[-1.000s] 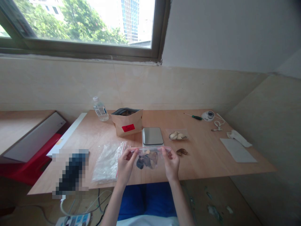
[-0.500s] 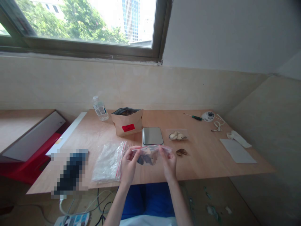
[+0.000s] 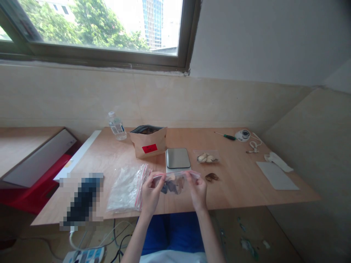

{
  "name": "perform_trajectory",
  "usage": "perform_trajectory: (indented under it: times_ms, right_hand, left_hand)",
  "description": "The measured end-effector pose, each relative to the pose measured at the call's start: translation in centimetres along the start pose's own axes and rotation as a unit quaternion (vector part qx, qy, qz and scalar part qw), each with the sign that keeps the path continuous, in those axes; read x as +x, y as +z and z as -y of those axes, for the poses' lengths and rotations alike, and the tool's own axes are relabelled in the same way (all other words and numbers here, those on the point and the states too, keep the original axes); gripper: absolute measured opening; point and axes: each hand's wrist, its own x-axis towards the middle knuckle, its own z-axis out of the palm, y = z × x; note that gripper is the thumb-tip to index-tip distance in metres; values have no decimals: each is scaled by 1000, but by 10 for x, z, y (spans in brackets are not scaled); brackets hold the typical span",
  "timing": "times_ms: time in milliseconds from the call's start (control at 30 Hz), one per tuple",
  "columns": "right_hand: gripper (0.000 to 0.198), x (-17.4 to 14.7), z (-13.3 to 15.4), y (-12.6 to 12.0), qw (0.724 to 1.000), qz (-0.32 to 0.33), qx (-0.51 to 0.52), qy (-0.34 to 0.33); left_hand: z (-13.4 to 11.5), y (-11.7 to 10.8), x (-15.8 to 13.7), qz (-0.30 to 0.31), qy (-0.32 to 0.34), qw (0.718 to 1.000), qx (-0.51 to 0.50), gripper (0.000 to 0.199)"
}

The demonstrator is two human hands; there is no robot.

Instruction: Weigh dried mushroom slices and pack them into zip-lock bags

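My left hand [image 3: 151,190] and my right hand [image 3: 197,188] pinch the two ends of a small clear zip bag [image 3: 175,186] by its pink-red top strip. Dark and brown dried pieces, perhaps mushroom or fungus, show through its plastic. Just beyond the bag lies a digital scale [image 3: 178,158] with a bare steel plate. To the right of my right hand, some brown dried pieces [image 3: 211,177] rest on the table. Behind them is a zip bag of pale pieces [image 3: 207,157]. A stack of clear zip bags [image 3: 126,190] lies beside my left hand.
An open kraft pouch [image 3: 148,143] with a red label stands behind the scale, near a plastic bottle [image 3: 117,127]. At right are a screwdriver [image 3: 229,137], a white dome camera [image 3: 242,135] and white paper [image 3: 276,176]. A blurred dark object [image 3: 83,199] lies at left.
The strip between my hands has tipped and lowered slightly toward me, showing a bit more of the scale's front edge. Both hands keep their pinch on the bag; the table items have not moved.
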Motion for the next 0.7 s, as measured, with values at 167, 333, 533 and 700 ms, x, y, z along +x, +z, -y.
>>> perform_trajectory:
  times_ms: [167, 333, 533, 700]
  right_hand:
    - [22, 0, 1, 0, 1000, 7, 9, -4]
    - [19, 0, -2, -3, 998, 45, 30, -25]
    - [21, -1, -2, -3, 993, 120, 19, 5]
    - [20, 0, 0, -2, 992, 126, 2, -5]
  left_hand:
    - [0, 0, -1, -26, -5, 1000, -8, 20]
    - [0, -6, 2, 69, 6, 998, -11, 20]
    - [-1, -6, 1, 92, 26, 995, 9, 19]
    - [0, -6, -1, 90, -1, 996, 8, 19]
